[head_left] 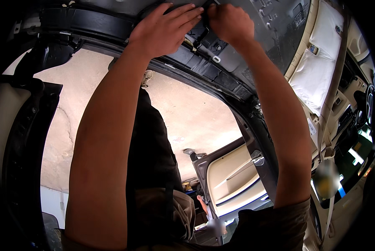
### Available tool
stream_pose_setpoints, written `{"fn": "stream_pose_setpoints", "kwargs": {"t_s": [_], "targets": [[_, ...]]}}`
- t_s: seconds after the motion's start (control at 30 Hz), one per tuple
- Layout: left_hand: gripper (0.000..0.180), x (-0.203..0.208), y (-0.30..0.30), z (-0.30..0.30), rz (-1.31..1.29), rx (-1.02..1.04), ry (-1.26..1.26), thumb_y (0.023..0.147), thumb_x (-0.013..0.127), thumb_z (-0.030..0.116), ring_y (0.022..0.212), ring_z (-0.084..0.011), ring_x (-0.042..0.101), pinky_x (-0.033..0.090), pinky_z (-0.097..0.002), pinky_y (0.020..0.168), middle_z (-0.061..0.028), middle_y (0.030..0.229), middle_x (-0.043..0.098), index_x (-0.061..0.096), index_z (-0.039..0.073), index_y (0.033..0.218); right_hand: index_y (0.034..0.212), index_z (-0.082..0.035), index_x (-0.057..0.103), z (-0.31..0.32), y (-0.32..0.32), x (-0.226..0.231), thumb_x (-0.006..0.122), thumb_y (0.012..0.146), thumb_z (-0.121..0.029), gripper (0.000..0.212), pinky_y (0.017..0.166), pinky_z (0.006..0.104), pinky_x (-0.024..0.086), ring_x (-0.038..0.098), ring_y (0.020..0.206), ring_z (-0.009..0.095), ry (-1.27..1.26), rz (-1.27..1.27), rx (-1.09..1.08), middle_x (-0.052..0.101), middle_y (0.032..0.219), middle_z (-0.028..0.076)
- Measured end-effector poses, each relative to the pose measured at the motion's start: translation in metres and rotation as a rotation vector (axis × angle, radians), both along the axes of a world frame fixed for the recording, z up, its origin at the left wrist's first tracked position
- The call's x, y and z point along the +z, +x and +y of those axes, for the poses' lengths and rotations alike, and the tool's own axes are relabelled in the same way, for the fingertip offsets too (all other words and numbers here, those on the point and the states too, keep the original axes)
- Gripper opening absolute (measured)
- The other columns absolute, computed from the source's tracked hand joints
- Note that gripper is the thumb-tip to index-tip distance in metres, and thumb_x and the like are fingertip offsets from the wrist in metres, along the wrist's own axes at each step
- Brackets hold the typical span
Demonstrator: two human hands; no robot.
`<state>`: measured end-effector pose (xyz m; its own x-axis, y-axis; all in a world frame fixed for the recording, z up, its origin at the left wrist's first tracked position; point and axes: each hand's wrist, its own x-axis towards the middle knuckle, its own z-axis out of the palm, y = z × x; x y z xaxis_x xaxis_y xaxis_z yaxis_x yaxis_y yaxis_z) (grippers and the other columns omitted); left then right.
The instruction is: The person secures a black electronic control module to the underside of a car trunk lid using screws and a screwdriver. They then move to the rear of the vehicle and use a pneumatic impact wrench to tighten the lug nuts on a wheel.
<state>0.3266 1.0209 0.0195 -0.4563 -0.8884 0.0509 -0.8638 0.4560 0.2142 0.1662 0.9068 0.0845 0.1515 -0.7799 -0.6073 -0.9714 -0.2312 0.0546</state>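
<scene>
Both my arms reach up to a dark panel [275, 33] inside a vehicle with beige trim. My left hand [164, 31] lies with its fingers stretched out, close to the end of a long black trim piece [99, 21]. Just right of it, my right hand [232, 23] is closed like a fist against the dark panel. A narrow black strip [203, 35] runs down between the two hands. Whether the right fingers grip that strip is hidden. A small pale oval ring [216, 59] sits on the panel below the right hand.
The door sill [204, 69] runs beneath my hands. An open door with a beige inner panel [229, 171] stands lower right, a person's arm [202, 204] near it. Seats with white covers [315, 77] are at the right, with another person below them. Pale ground [196, 100] shows through the opening.
</scene>
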Motion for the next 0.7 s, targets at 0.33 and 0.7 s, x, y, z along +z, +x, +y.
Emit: {"fn": "stream_pose_setpoints", "kwargs": {"t_s": [0.33, 0.7], "targets": [[0.062, 0.007, -0.001, -0.007, -0.033, -0.057, 0.042, 0.088, 0.062, 0.025, 0.143, -0.0104, 0.041, 0.038, -0.0397, 0.111, 0.0065, 0.16, 0.04, 0.05, 0.021, 0.149, 0.084, -0.003, 0.07, 0.022, -0.075, 0.042, 0.055, 0.101, -0.049, 0.051, 0.053, 0.0279, 0.038, 0.049, 0.052, 0.01, -0.104, -0.84, -0.845, 0.049, 0.056, 0.001], [0.064, 0.002, -0.012, -0.009, 0.107, -0.051, -0.143, 0.089, 0.052, 0.013, 0.133, -0.0236, 0.05, 0.041, -0.041, 0.105, -0.0037, 0.149, 0.05, 0.043, 0.02, 0.152, 0.098, -0.001, 0.068, 0.431, -0.039, -0.037, 0.062, 0.095, -0.022, 0.022, 0.069, 0.0371, 0.053, 0.068, 0.07, 0.026, 0.111, -0.732, -1.446, 0.074, 0.089, 0.016]]}}
